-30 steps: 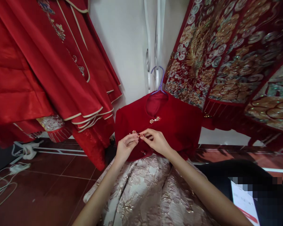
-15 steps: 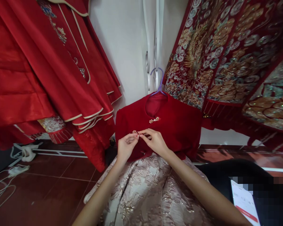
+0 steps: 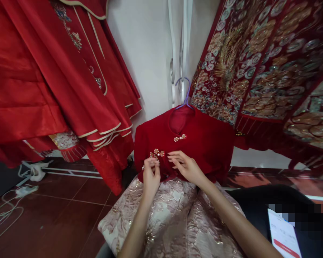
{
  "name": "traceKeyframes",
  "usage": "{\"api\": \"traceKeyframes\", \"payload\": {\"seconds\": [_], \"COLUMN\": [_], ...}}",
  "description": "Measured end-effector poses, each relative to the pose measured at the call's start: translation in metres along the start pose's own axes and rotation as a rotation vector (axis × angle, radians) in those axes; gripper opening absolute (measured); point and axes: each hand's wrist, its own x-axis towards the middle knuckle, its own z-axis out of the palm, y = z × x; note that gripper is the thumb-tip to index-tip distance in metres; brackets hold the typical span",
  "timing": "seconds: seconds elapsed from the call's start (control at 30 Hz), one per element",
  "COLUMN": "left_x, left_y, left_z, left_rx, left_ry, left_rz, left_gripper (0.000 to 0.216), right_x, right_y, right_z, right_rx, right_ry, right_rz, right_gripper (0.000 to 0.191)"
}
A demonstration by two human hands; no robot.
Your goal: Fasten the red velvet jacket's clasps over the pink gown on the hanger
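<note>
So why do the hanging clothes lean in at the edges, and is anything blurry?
Head view: the wide lens bends the red robes and the embroidered gown inward; the red jacket and both hands, left hand and right hand, look sharp; lighting is soft, with sheen on the robes.

Both bare forearms reach forward from below, the left hand [image 3: 151, 174] raised with its fingers [image 3: 153, 163] bunched together at the tips, the right hand [image 3: 187, 167] just beside it, palm down, fingers [image 3: 174, 157] loosely spread and pointing left.
</note>
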Motion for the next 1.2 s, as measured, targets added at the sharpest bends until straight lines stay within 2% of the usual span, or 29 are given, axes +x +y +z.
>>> {"api": "traceKeyframes", "payload": {"seconds": [0.03,0.07,0.13,0.2,0.27,0.4,0.57,0.67,0.83,1.0,1.1,1.2], "left_x": [-0.015,-0.030,-0.055,-0.068,-0.069,-0.060,-0.057,-0.052,-0.046,-0.050,-0.051,-0.050], "left_y": [-0.006,-0.011,-0.016,-0.015,-0.011,-0.005,-0.003,-0.003,-0.004,-0.003,-0.005,-0.008], "left_z": [0.006,0.012,0.022,0.026,0.025,0.021,0.023,0.026,0.029,0.024,0.019,0.018], "left_rx": [0.043,0.100,0.221,0.289,0.295,0.289,0.480,0.515,0.366,0.058,-0.018,-0.057], "left_ry": [0.047,0.036,-0.050,-0.117,-0.142,-0.154,-0.211,-0.197,-0.134,0.011,0.021,0.019], "left_rz": [-0.021,-0.033,-0.017,0.006,0.002,-0.061,-0.019,-0.018,-0.091,-0.113,-0.085,-0.102], "left_gripper": [0.011,0.010,0.016,0.020,0.019,0.019,0.027,0.028,0.015,0.014,0.013,0.015], "right_x": [-0.008,-0.014,-0.024,-0.028,-0.028,-0.025,-0.024,-0.024,-0.027,-0.033,-0.033,-0.029], "right_y": [0.003,0.006,0.012,0.018,0.023,0.033,0.036,0.036,0.026,-0.011,-0.027,-0.022], "right_z": [-0.006,-0.012,-0.022,-0.026,-0.026,-0.016,-0.007,-0.007,-0.022,-0.039,-0.034,-0.017], "right_rx": [-0.033,-0.088,-0.211,-0.302,-0.347,-0.336,-0.289,-0.274,-0.217,-0.087,-0.067,-0.088], "right_ry": [-0.011,-0.032,-0.105,-0.186,-0.216,-0.177,-0.160,-0.156,-0.234,-0.365,-0.317,-0.258], "right_rz": [0.035,0.064,0.108,0.136,0.168,0.214,0.267,0.296,0.284,0.244,0.198,0.101], "right_gripper": [0.027,0.025,0.019,0.015,0.014,0.011,0.017,0.018,0.016,0.015,0.016,0.017]}}
